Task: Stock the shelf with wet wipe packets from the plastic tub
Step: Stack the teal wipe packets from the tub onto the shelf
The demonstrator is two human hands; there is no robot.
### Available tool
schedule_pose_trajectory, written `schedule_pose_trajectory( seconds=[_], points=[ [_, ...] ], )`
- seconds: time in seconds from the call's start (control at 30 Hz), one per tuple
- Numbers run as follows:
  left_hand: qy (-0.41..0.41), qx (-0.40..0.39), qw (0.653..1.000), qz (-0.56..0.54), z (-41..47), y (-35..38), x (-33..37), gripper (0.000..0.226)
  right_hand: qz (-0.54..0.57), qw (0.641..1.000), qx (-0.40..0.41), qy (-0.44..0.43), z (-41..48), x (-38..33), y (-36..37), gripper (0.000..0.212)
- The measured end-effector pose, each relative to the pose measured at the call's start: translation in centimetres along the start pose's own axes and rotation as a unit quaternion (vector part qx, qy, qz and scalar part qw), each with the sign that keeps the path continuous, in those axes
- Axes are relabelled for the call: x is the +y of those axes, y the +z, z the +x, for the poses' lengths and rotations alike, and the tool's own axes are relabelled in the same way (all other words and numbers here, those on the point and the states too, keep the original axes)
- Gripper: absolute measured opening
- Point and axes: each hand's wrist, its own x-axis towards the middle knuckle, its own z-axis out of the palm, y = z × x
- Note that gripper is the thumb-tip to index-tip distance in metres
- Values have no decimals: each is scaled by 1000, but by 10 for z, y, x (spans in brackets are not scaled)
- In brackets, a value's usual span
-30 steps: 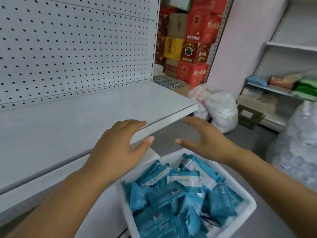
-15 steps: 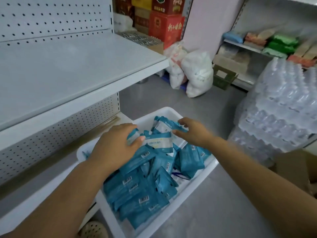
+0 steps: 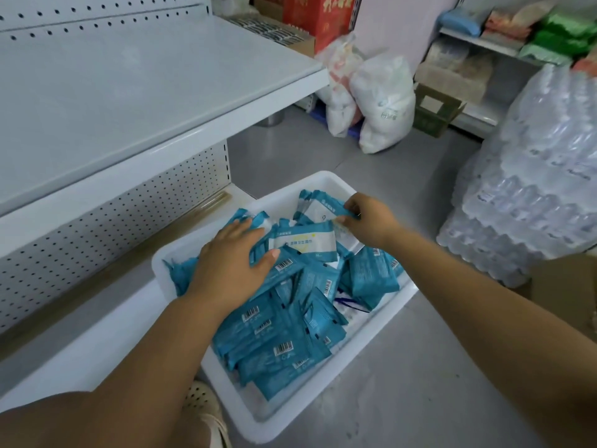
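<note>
A white plastic tub [image 3: 324, 180] stands on the grey floor, partly on the bottom shelf base, and holds several teal wet wipe packets [image 3: 277, 347]. My left hand [image 3: 231, 263] lies over the pile at the tub's left side, with thumb and fingers closed round a teal packet [image 3: 258, 251]. My right hand [image 3: 368, 221] pinches the edge of a white-faced packet [image 3: 318, 210] at the tub's far end. Another white-faced packet [image 3: 303, 242] lies between my hands. The white shelf [image 3: 129, 92] above left carries nothing.
A perforated back panel [image 3: 106, 221] sits under the shelf. Shrink-wrapped water bottle packs [image 3: 533, 189] are stacked at right, with a brown carton [image 3: 568, 292] in front. White sacks [image 3: 384, 101], an open box [image 3: 436, 111] and red cartons [image 3: 319, 14] stand behind. My sandalled foot [image 3: 203, 405] is beside the tub.
Both hands dropped from the shelf edge into the tub and took hold of packets. My view tilted downward, and the hands have since shifted only slightly.
</note>
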Motion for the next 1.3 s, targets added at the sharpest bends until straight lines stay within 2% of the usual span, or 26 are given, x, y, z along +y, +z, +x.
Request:
schedule_pose_trajectory(
  seconds=[0.1, 0.27, 0.33, 0.4, 0.5, 0.57, 0.67, 0.73, 0.83, 0.93, 1.0, 1.13, 1.3],
  points=[
    [-12, 1, 999, -33, 1, -5, 2, 57, 65, 996, 52, 4, -9, -3, -11, 23],
    [-50, 27, 988, -144, -3, -22, 23, 57, 164, 975, 137, -60, -40, -14, -39, 11],
    [-71, 24, 970, -230, -1, -29, 36, 53, 214, 970, 95, -73, -53, -20, -49, 7],
    [-91, 1, 944, -317, 0, -36, 47, 46, 251, 964, 9, -92, -66, -28, -54, 8],
    [-120, -27, 898, -423, -4, -43, 58, 39, 245, 957, -88, -129, -82, -40, -51, 15],
    [-138, -51, 872, -468, -10, -47, 62, 34, 246, 952, -114, -142, -90, -48, -48, 18],
    [-137, -57, 873, -465, -21, -53, 60, 22, 250, 948, -129, -152, -98, -60, -47, 17],
    [-138, -36, 869, -474, -27, -58, 55, 19, 280, 943, -107, -147, -103, -67, -46, 18],
    [-139, 23, 850, -508, -35, -66, 50, 17, 356, 925, -54, -122, -111, -78, -45, 42],
    [-141, 93, 823, -542, -39, -79, 47, 16, 418, 898, -85, -105, -120, -92, -39, 59],
    [-137, 132, 815, -548, -41, -91, 44, 16, 429, 890, -112, -112, -124, -103, -32, 52],
    [-117, 172, 814, -542, -46, -118, 30, 17, 435, 885, -99, -129, -120, -131, -24, 27],
    [-103, 224, 807, -536, -54, -163, 11, 16, 454, 871, -91, -164, -109, -181, -20, 24]
  ],
)
